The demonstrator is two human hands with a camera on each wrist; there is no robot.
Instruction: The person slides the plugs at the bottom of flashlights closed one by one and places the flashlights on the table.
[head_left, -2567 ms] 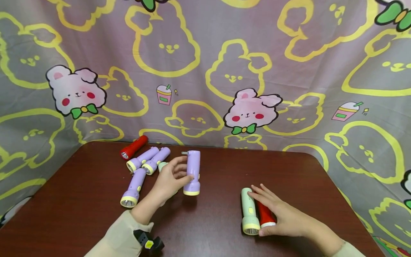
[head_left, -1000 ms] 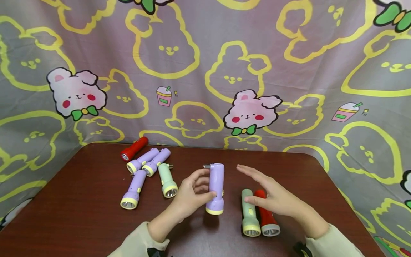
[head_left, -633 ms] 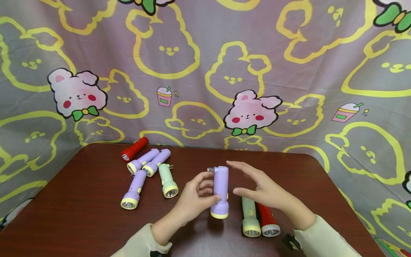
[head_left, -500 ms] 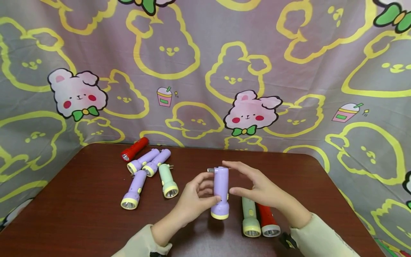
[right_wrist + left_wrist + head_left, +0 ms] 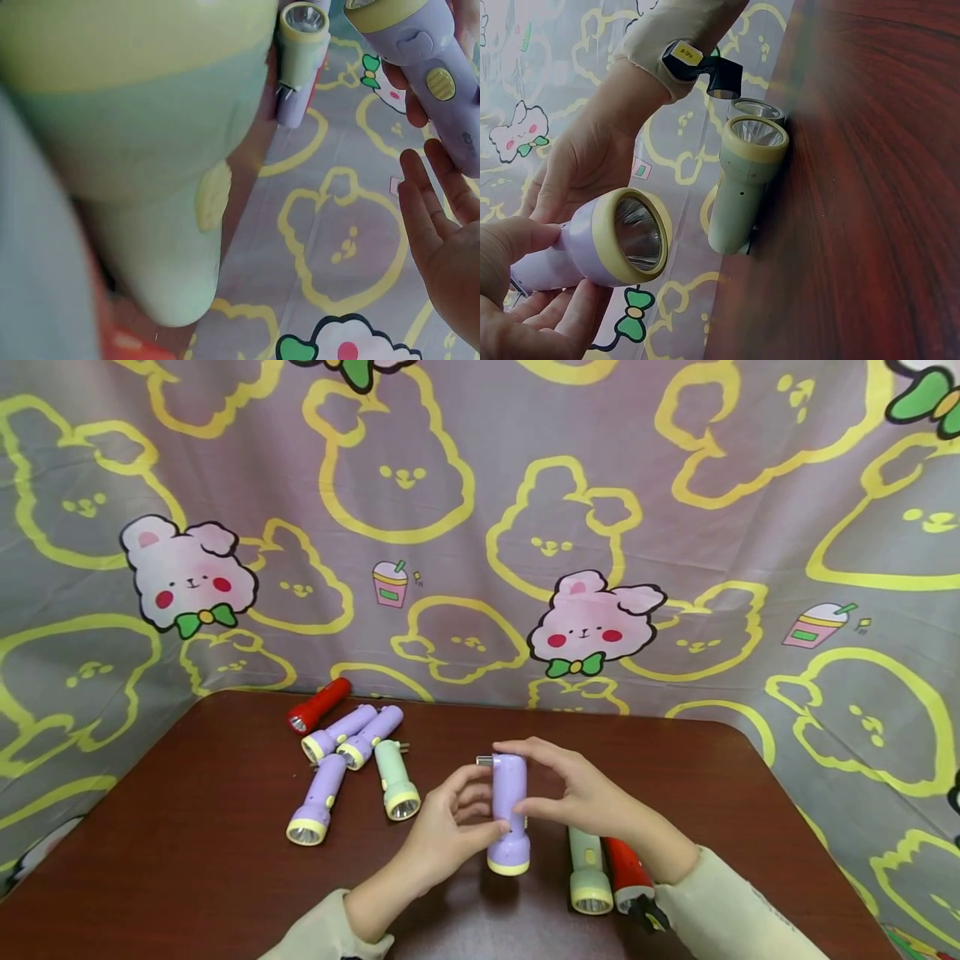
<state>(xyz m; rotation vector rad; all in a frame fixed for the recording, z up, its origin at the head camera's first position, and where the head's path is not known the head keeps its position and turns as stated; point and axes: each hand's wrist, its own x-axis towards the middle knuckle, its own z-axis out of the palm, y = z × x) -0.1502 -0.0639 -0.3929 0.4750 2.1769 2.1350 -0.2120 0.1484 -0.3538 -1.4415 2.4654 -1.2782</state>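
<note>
My left hand grips a purple flashlight with a yellow rim, thumb across its front. The light stands upright above the table, lens end down, its metal plug prongs folded out at the top. My right hand is at the flashlight's upper right side, fingers fairly straight behind its top and thumb at its body. In the right wrist view, the right fingertips lie close against the purple body; firm contact is hard to tell. The left wrist view shows the lens of the held flashlight facing the camera.
Beneath my right forearm lie a green flashlight and a red flashlight, side by side on the brown table. At the left are several purple flashlights, a green flashlight and a red flashlight. A patterned curtain hangs behind.
My left hand has carried the purple flashlight rightward from the left group to the middle. My right hand has left the green and red flashlights and moved left to the purple one.
</note>
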